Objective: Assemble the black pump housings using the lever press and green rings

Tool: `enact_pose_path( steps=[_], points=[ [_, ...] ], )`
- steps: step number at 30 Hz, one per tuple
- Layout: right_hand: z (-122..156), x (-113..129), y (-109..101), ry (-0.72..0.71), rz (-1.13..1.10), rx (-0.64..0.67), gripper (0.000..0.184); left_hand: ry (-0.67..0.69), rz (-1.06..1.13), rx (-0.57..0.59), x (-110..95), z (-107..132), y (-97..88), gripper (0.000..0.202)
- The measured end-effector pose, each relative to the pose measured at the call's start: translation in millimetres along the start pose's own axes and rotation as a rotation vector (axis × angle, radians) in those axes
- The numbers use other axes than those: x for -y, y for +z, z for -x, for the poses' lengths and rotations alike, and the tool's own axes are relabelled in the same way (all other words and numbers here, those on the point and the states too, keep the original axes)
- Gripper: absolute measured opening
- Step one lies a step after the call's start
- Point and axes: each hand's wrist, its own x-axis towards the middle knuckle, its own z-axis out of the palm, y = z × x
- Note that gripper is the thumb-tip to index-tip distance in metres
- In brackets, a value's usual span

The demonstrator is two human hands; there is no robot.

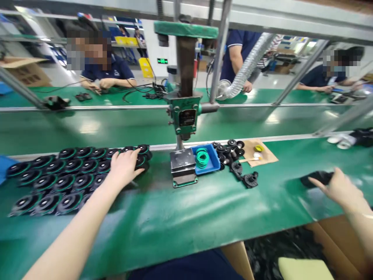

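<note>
My left hand [124, 166] is over the right end of several rows of round black parts with green rings [64, 181]. Its thumb and forefinger straddle a round black part [142, 161] at the end of the group. Far to the right, my right hand [342, 188] has its thumb and fingers around a black plastic part [313, 179], low over the green work surface. That part is blurred and partly covered by the hand, so its details do not show.
A press [186, 112] stands mid-table over a metal block [183, 161]. Beside it are a blue tray [217, 165] of green rings, small black wheels [230, 149], two black housings [250, 179] and cardboard [269, 156]. A carton [338, 241] sits below the edge. Co-workers sit opposite.
</note>
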Motion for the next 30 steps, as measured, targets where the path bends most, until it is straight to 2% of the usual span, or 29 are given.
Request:
enact_pose_path(
  steps=[2,3,6,8,9,11,13,16,18,21,24,28,30],
  points=[
    [-11,6,2,0.014,0.119,-0.027,0.06,0.042,-0.013,0.021,5,-6,1.6,0.057],
    [-13,17,7,-0.012,0.104,-0.012,0.056,0.054,-0.009,0.023,6,-9,1.2,0.056],
    [0,69,33,-0.212,-0.139,0.21,0.044,0.051,-0.009,0.046,5,-13,-4.0,0.06],
    [22,106,52,-0.326,-0.263,0.376,0.042,0.041,0.017,0.064,1,-9,-8.3,0.065],
    [35,122,59,-0.354,-0.317,0.42,0.043,0.043,0.05,0.069,-2,-4,-9.9,0.066],
    [59,143,66,-0.343,-0.398,0.431,0.045,0.069,0.162,0.068,-11,15,-10.9,0.066],
    [79,155,66,-0.317,-0.449,0.432,0.042,0.104,0.344,0.072,-26,44,-8.5,0.067],
    [99,168,63,-0.347,-0.436,0.414,0.037,0.116,0.705,0.129,-58,88,1.8,0.071],
    [106,179,63,-0.346,-0.418,0.381,0.038,0.113,0.962,0.181,-84,105,12.5,0.076],
    [105,199,68,-0.29,-0.515,0.471,0.04,0.103,1.344,0.227,-123,107,30.1,0.088],
    [87,222,66,-0.211,-0.602,0.572,0.041,0.09,1.571,0.266,-150,95,43.6,0.091],
    [57,269,46,-0.09,-0.656,0.579,0.038,0.088,1.629,0.3,-160,88,51.9,0.09],
    [48,297,37,-0.114,-0.705,0.571,0.032,0.057,1.619,0.297,-159,90,53.2,0.09]
  ],
)
